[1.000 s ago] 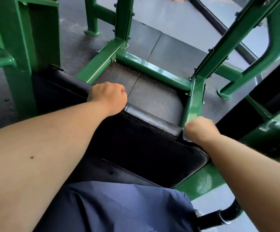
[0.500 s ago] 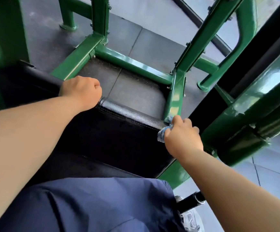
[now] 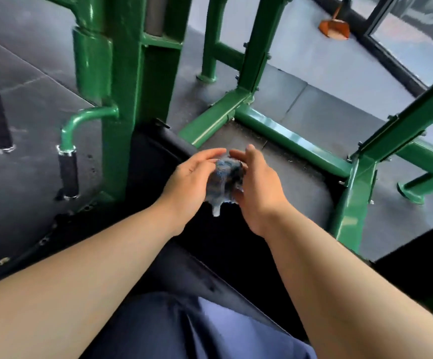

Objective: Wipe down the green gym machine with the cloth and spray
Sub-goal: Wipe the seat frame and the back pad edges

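Bare forearms (image 3: 93,275) and a navy garment (image 3: 197,330), perhaps trousers.
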Demonstrator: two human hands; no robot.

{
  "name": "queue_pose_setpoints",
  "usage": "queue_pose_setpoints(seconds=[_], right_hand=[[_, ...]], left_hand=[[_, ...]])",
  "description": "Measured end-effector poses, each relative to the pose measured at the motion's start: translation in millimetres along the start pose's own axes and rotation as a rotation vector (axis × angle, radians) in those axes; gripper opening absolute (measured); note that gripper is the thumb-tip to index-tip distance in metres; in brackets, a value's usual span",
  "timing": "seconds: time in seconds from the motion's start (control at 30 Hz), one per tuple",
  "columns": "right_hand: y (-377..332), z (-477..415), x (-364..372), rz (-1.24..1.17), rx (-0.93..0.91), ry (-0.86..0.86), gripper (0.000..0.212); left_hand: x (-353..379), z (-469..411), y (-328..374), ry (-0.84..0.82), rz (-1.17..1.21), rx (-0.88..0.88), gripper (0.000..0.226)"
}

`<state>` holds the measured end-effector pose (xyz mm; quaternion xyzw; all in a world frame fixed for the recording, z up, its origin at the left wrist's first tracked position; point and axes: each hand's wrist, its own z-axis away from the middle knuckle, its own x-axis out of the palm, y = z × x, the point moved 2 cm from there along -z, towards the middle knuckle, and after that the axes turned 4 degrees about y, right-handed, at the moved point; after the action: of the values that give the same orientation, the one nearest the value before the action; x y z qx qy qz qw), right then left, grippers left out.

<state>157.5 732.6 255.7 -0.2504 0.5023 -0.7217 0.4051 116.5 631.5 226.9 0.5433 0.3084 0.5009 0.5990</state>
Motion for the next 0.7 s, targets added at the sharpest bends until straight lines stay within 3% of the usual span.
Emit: queue_pose_setpoints(seconds=[0.1,0.23,0.3,0.33,0.47,0.53,0.6,0.7], right_hand=[[-18.7,-11.5,31.9,-0.042,0.000,-0.127,0.023],[-29.8,-49.0,48.9,0.757,-0.440,-0.023,0.030],[-21.9,-66.3,66.0,1.049,-0.515,-0.078,0.038],[-16.1,-71.6,74.6,1.134,-0.494,-0.132,0.043],[1.2,-92.9,103.1,1.155,-0.458,-0.134,0.044],[1.7,-94.2,101.6,1.131,-0.450,-0.070,0.048],[6.1,-94.0,101.5,1.149,-0.432,-0.072,0.050],[5.8,-91.8,101.6,1.187,-0.470,-0.063,0.050]], left_hand=[[-23.1,-10.7,1.8,0.070,0.119,-0.140,0.030],[-71.7,-36.4,5.2,0.529,-0.158,0.089,0.029],[-86.5,-41.5,-1.8,0.726,-0.294,0.185,0.030],[-87.2,-44.3,-9.4,0.747,-0.293,0.176,0.028],[-66.9,-63.7,-42.3,0.705,-0.227,0.094,0.058],[-68.4,-73.2,-48.6,0.785,-0.178,0.101,0.055],[-82.8,-79.9,-64.3,0.869,-0.142,-0.002,0.055],[-91.3,-82.9,-71.6,0.872,-0.209,0.020,0.053]])
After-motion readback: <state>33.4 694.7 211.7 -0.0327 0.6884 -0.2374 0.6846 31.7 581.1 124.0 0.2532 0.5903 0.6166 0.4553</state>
